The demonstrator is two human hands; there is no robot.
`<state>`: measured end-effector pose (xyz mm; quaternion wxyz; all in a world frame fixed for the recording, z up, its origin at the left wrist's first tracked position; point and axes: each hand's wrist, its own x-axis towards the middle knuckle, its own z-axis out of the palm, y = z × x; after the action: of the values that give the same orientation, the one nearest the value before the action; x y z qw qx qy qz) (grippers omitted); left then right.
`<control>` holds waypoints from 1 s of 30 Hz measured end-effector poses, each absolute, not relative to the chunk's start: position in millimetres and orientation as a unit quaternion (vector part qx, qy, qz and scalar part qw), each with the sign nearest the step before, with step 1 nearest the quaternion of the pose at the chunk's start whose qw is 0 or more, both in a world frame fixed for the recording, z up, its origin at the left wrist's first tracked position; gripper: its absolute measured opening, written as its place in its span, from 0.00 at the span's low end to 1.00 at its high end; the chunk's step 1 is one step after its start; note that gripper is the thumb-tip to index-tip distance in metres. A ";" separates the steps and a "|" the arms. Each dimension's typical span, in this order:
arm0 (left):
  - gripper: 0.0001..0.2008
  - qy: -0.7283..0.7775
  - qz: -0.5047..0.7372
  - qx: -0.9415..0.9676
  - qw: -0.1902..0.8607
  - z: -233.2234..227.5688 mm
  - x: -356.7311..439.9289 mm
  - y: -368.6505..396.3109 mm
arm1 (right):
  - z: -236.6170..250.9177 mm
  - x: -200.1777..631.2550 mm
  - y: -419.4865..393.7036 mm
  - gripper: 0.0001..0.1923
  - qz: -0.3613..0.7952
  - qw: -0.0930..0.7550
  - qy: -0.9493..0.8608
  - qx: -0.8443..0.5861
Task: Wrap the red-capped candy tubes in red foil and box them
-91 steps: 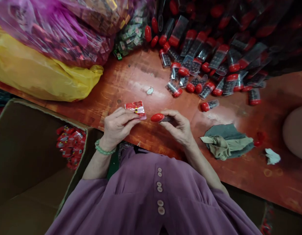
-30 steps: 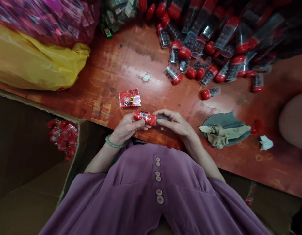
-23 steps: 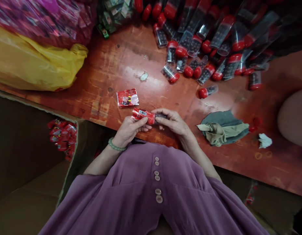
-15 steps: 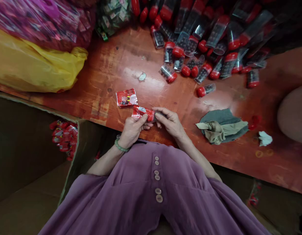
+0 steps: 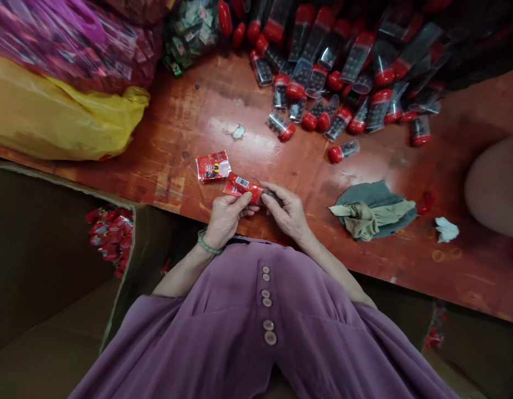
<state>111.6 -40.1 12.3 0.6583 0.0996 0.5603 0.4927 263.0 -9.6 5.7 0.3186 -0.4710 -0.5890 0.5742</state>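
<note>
My left hand (image 5: 227,219) pinches a red printed packet (image 5: 244,187) with a barcode label between thumb and fingers. My right hand (image 5: 290,216) grips a dark, tube-like piece (image 5: 273,196) at the packet's right end. My fingers cover most of that join, so I cannot tell how far the dark piece sits inside. Just beyond the left hand, a few flat red packets (image 5: 213,166) lie stacked on the wooden table (image 5: 177,133). Farther off is a heap of clear tubes with red caps (image 5: 314,80), holding dark balls.
A grey-green and beige cloth (image 5: 370,210) lies to the right, near a white scrap (image 5: 446,230) and a pinkish round object (image 5: 495,188). Yellow (image 5: 60,116) and pink (image 5: 127,50) bags occupy the left. Below the table's left edge stands a cardboard box (image 5: 127,260) with red packets inside.
The packet has tilted slightly in my hands, so its barcode label shows more plainly. The view has shifted a little; both hands keep their hold.
</note>
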 end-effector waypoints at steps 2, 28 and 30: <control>0.25 0.563 0.492 0.098 0.657 12.8 112.7 -40.0 | 3.8 261.6 -12.7 0.21 0.594 0.323 -0.566 -0.471; 0.24 0.560 0.530 0.091 0.630 10.9 119.6 -34.7 | -10.3 245.6 -18.2 0.19 0.414 0.382 -0.661 -0.496; 0.24 0.554 0.531 0.091 0.634 10.7 117.1 -32.7 | -11.1 244.8 -15.8 0.19 0.416 0.383 -0.663 -0.490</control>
<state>117.1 -32.7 10.7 0.6343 0.0914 0.5541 0.5313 244.8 -15.8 -11.1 0.3834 -0.4895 -0.6634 0.4164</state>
